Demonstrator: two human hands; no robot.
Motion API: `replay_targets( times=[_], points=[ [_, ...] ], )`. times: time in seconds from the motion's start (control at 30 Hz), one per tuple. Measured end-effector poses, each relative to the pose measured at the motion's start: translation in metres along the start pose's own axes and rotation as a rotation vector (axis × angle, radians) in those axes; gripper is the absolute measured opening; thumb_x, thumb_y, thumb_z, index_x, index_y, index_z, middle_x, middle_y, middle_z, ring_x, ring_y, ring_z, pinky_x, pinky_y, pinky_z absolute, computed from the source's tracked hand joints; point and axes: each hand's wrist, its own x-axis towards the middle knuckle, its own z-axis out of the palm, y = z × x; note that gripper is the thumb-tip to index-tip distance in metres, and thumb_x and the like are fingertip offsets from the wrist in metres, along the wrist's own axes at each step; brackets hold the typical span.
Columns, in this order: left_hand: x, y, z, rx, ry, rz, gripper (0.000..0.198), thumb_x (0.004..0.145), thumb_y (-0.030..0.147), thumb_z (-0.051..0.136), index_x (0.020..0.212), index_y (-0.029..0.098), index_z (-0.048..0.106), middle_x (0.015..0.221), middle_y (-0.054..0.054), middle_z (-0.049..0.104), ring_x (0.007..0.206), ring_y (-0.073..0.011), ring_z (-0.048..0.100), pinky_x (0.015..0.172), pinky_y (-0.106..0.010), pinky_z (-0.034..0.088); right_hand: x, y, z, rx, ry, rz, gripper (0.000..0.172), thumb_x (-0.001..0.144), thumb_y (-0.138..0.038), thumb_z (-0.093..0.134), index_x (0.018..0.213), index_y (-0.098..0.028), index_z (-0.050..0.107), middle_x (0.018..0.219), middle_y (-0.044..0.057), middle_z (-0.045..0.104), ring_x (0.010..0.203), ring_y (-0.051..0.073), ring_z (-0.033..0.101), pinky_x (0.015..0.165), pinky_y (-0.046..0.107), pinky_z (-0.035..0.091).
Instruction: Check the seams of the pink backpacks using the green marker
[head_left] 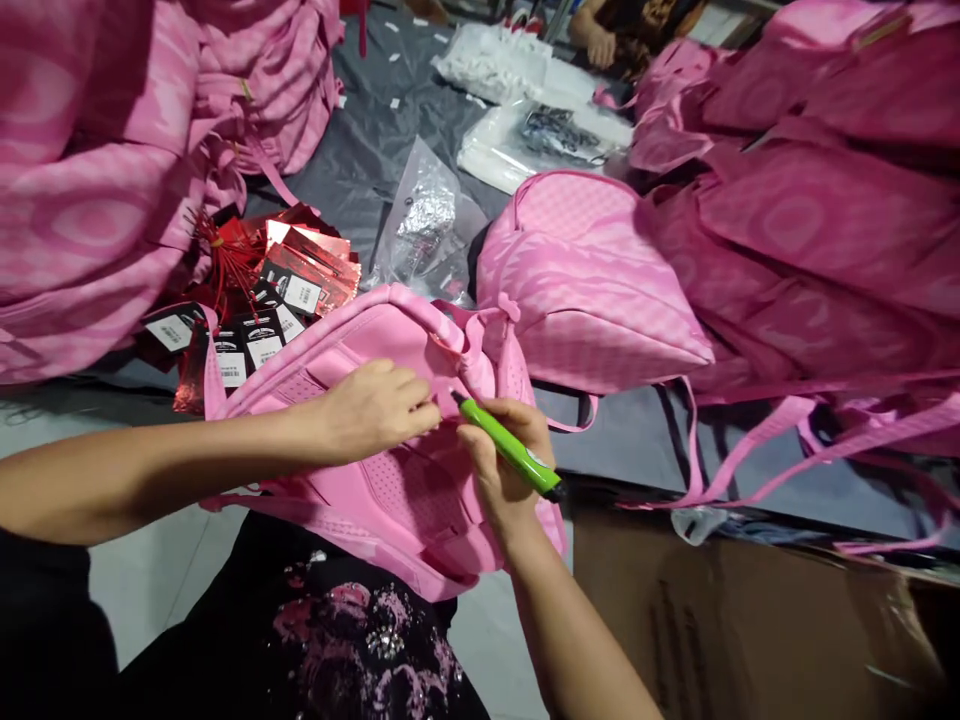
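Observation:
A pink backpack (405,490) lies across my lap and the table edge, its padded, perforated back panel facing up. My right hand (517,440) grips a bright green marker (510,445) with black ends, its dark tip pointing up and left over the bag. My left hand (382,410) rests over the backpack with curled fingers, close to the marker's tip; whatever those fingers pinch is hidden. Just behind stands another pink backpack (585,270), lying on its side on the grey-covered table (360,100).
Pink backpacks are piled at left (97,200) and right (810,220). Red and black hang tags (300,285) lie beside the left pile. Clear plastic bags (427,215) and white packets (502,65) sit farther back. Another person's hand (600,45) shows at the top. A cardboard box (675,610) is below right.

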Motion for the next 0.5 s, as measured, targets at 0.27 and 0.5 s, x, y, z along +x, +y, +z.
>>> replay_targets(
  times=[0.27, 0.5],
  points=[
    [-0.004, -0.003, -0.029, -0.224, -0.154, 0.003, 0.021, 0.097, 0.013, 0.045, 0.086, 0.017, 0.063, 0.08, -0.002, 0.069, 0.071, -0.015, 0.06, 0.064, -0.032, 0.044, -0.01, 0.013, 0.01, 0.044, -0.116, -0.368, 0.042, 0.093, -0.025, 0.063, 0.134, -0.026, 0.057, 0.098, 0.006, 0.075, 0.091, 0.023, 0.071, 0.08, 0.04, 0.055],
    [0.057, -0.035, -0.019, 0.07, -0.274, -0.128, 0.082, 0.085, 0.031, 0.072, 0.154, 0.022, 0.028, 0.144, -0.013, 0.051, 0.134, -0.0356, 0.046, 0.101, -0.049, 0.041, -0.023, -0.005, 0.016, 0.069, -0.095, -0.303, 0.031, 0.096, -0.041, 0.05, 0.118, -0.021, 0.06, 0.088, 0.007, 0.068, 0.08, 0.023, 0.064, 0.075, 0.04, 0.049]
  ],
)
